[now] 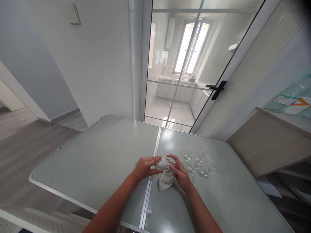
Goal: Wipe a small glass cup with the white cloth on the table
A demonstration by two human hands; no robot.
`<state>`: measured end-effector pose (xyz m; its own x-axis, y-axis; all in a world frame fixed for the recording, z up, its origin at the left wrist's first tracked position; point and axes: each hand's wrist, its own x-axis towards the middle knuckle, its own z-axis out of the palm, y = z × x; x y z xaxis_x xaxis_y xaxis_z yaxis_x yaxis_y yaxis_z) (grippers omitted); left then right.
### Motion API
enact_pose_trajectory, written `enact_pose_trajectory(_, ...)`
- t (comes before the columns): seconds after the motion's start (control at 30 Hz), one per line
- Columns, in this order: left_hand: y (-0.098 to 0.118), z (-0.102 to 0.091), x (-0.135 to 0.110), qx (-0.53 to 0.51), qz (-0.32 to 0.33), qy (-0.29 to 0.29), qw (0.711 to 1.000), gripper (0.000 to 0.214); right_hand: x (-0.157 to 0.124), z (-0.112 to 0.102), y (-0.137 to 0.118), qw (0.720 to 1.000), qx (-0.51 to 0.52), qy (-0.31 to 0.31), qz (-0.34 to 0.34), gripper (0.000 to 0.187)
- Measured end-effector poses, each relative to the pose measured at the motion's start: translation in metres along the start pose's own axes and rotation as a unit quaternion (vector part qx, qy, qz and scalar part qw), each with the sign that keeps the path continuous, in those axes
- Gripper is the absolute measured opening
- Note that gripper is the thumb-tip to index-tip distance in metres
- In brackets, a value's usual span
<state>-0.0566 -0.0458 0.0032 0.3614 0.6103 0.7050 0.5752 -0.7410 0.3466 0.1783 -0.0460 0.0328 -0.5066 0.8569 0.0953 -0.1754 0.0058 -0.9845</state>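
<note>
Both my hands meet over the middle seam of a pale grey folding table [97,161]. My left hand [145,167] and my right hand [180,173] are both closed around a white cloth [166,178], which is bunched between the fingers and hangs down onto the tabletop. The cloth seems wrapped round something small that I cannot make out. Just to the right of my right hand stand several clear wine glasses [202,161] in a loose cluster on the table.
A glass door with a black handle [217,89] stands behind the table, with a kitchen beyond it. A wooden shelf unit [267,142] with packaged items [291,103] adjoins the table's right side. Wood floor lies to the left.
</note>
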Motion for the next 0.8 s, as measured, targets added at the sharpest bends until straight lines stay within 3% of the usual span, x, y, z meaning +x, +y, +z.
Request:
enact_pose_trajectory(0.13, 0.000, 0.003, -0.001, 0.030, 0.016, 0.003, 0.999, 0.068, 0.002, 0.001, 0.007, 0.996, -0.088, -0.003, -0.028, 0.051)
enact_pose_trajectory(0.3, 0.002, 0.003, -0.003, 0.092, 0.052, -0.004, 0.994, 0.067, 0.007, 0.002, 0.017, 0.945, -0.307, -0.007, -0.111, 0.049)
enact_pose_trajectory(0.37, 0.002, 0.001, -0.003, 0.100, 0.058, -0.003, 0.993, 0.068, 0.007, 0.003, 0.015, 0.950, -0.295, -0.005, -0.102, 0.048)
enact_pose_trajectory(0.5, 0.001, 0.000, -0.004, 0.080, 0.051, -0.001, 0.995, 0.067, 0.005, 0.006, 0.007, 0.987, -0.157, 0.016, -0.027, 0.047)
enact_pose_trajectory(0.6, 0.000, 0.001, -0.004, 0.066, 0.046, 0.001, 0.997, 0.065, 0.003, 0.002, 0.002, 0.995, -0.086, 0.047, 0.000, 0.043)
enact_pose_trajectory(0.7, 0.000, 0.002, -0.003, 0.063, 0.046, -0.003, 0.997, 0.065, 0.003, -0.003, 0.003, 0.991, -0.102, 0.082, -0.025, 0.039)
enact_pose_trajectory(0.8, 0.002, 0.001, -0.003, 0.069, 0.049, 0.006, 0.996, 0.067, 0.004, -0.002, 0.007, 0.980, -0.182, 0.056, -0.058, 0.040)
